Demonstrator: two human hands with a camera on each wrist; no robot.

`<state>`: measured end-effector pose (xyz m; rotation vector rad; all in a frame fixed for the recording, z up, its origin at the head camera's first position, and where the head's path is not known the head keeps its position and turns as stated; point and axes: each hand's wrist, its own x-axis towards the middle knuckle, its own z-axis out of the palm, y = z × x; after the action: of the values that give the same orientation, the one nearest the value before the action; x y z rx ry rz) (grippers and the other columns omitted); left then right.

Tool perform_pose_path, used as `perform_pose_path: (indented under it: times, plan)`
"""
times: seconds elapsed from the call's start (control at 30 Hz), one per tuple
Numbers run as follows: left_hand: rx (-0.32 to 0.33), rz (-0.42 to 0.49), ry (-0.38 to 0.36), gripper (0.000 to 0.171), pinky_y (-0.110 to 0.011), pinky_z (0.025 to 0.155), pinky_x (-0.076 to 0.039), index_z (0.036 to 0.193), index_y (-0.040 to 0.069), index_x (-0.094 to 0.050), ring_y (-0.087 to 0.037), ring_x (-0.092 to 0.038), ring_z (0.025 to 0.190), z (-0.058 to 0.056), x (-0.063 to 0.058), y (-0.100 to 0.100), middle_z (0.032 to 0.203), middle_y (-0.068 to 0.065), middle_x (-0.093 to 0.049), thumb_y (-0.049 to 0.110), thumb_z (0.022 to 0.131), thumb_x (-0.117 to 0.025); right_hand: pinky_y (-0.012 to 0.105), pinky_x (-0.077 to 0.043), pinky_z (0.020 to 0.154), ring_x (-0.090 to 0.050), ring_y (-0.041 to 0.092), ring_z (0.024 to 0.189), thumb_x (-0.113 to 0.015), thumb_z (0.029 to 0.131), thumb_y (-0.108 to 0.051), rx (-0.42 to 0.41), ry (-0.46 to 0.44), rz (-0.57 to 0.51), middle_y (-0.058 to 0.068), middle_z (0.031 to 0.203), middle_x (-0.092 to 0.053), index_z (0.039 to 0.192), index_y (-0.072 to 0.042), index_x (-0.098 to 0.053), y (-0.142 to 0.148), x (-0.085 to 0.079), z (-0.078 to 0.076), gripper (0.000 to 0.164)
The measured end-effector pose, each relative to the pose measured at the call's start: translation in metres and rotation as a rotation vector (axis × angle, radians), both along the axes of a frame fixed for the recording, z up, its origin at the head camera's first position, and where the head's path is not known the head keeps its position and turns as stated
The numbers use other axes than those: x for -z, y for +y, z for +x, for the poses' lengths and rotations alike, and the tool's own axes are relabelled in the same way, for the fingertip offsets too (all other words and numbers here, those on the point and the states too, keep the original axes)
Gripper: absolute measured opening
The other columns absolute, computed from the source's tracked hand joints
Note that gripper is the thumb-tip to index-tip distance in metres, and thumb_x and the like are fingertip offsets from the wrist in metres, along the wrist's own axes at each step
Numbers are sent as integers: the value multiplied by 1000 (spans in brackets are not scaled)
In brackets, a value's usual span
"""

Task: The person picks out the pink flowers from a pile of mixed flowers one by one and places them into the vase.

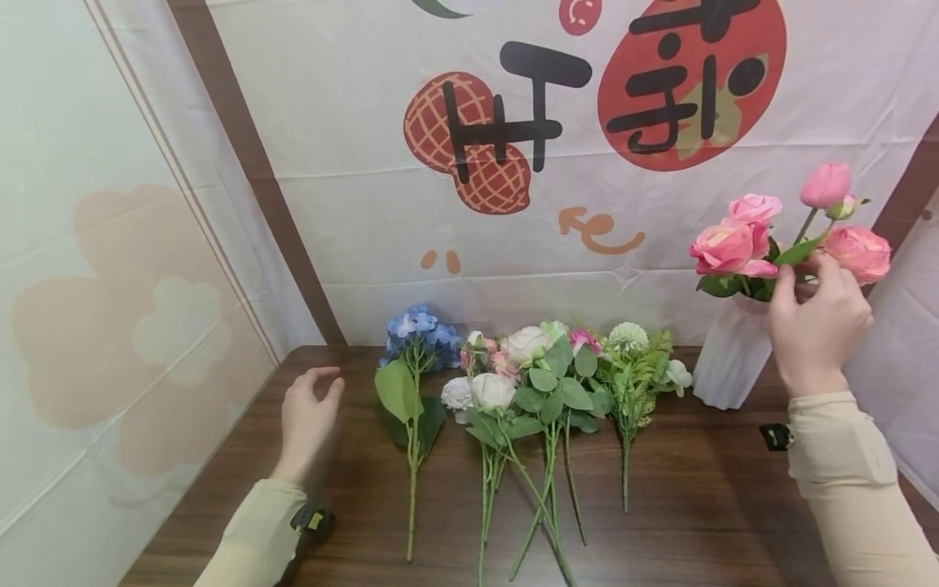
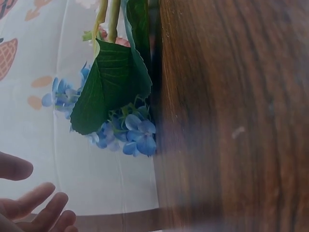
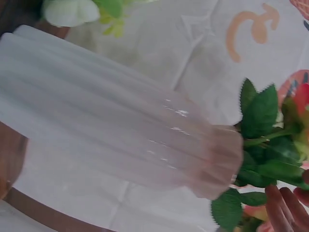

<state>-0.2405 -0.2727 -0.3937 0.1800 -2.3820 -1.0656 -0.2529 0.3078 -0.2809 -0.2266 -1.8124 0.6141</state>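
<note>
A white ribbed vase (image 1: 729, 363) (image 3: 120, 140) stands at the table's back right with a bunch of pink roses (image 1: 734, 244) in its mouth. My right hand (image 1: 803, 277) pinches the bunch's stems and green leaves (image 3: 260, 145) just above the rim; its fingertips (image 3: 285, 208) show beside the leaves. My left hand (image 1: 323, 381) hovers open over the table, a little left of a blue hydrangea (image 1: 420, 330) (image 2: 130, 137) lying there and apart from it. Its fingers (image 2: 38, 203) hold nothing.
On the dark wooden table (image 1: 697, 505) also lie a white and pink rose bunch (image 1: 499, 383) and a green sprig with a white pompon (image 1: 629, 359), stems toward me. A printed cloth backdrop (image 1: 367, 163) hangs behind, with a pale panel (image 1: 110, 285) at left.
</note>
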Motion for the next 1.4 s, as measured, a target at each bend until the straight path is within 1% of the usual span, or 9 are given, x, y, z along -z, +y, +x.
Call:
perform_pose_path:
  times: [0.2, 0.4, 0.63, 0.83, 1.0, 1.17, 1.27, 1.33, 1.4]
  plan:
    - [-7, -11, -4, 28, -50, 94, -33, 117, 3, -62, -39, -47, 113, 0, -1, -3, 119, -21, -59, 17, 93, -56, 41, -42, 77, -64, 37, 87, -51, 92, -44, 32, 22, -23, 20, 95, -68, 105, 0, -67, -3, -22, 0, 49]
    - [-8, -17, -14, 30, -52, 96, -32, 118, 4, -61, -41, -46, 114, 0, -2, -5, 124, -22, -57, 18, 93, -56, 45, -41, 85, -60, 35, 89, -53, 93, -40, 36, 72, -35, 22, 87, -65, 101, -1, -71, -1, -34, -2, 44]
    - [19, -76, -49, 33, -54, 99, -31, 121, 1, -60, -43, -45, 116, 2, -2, -9, 126, -25, -55, 19, 93, -55, 50, -35, 82, -58, 39, 86, -58, 92, -33, 18, 44, -6, 26, 87, -67, 97, 4, -71, 3, -32, -3, 39]
    - [55, -138, -88, 35, -55, 98, -33, 122, 0, -58, -45, -45, 117, 7, -4, -13, 126, -29, -53, 21, 94, -55, 50, -34, 84, -54, 37, 87, -63, 89, -31, 16, 37, -21, 26, 86, -67, 98, 4, -71, 4, -28, -6, 36]
    - [58, -143, -101, 35, -56, 98, -33, 122, -1, -58, -46, -44, 118, 9, -3, -16, 127, -29, -52, 22, 95, -54, 49, -33, 85, -52, 33, 86, -64, 89, -32, 32, 36, -41, 26, 86, -67, 98, 4, -70, 5, -23, -9, 38]
    - [56, -131, -110, 37, -58, 98, -33, 123, -2, -57, -47, -43, 120, 10, -3, -18, 128, -30, -51, 23, 96, -51, 49, -33, 87, -54, 36, 93, -64, 89, -35, 30, 14, -54, 26, 87, -67, 100, 5, -69, 6, -19, -9, 42]
    - [55, -128, -115, 38, -58, 97, -33, 124, -2, -56, -47, -43, 120, 10, -3, -19, 129, -29, -50, 24, 97, -50, 48, -33, 85, -49, 17, 79, -65, 88, -36, 29, 3, -60, 24, 87, -67, 99, 4, -69, 7, -17, -9, 42]
    - [54, -128, -114, 38, -58, 97, -33, 124, -1, -57, -47, -43, 119, 9, -3, -19, 129, -29, -50, 24, 97, -51, 48, -33, 84, -38, 2, 72, -66, 87, -36, 28, -1, -65, 24, 86, -67, 97, 4, -69, 8, -16, -9, 41]
    - [55, -127, -114, 37, -58, 97, -33, 124, -1, -57, -47, -43, 120, 9, -4, -19, 129, -29, -51, 24, 97, -51, 47, -32, 83, -28, -3, 71, -66, 87, -35, 25, -7, -70, 25, 87, -68, 97, 3, -70, 8, -14, -10, 39]
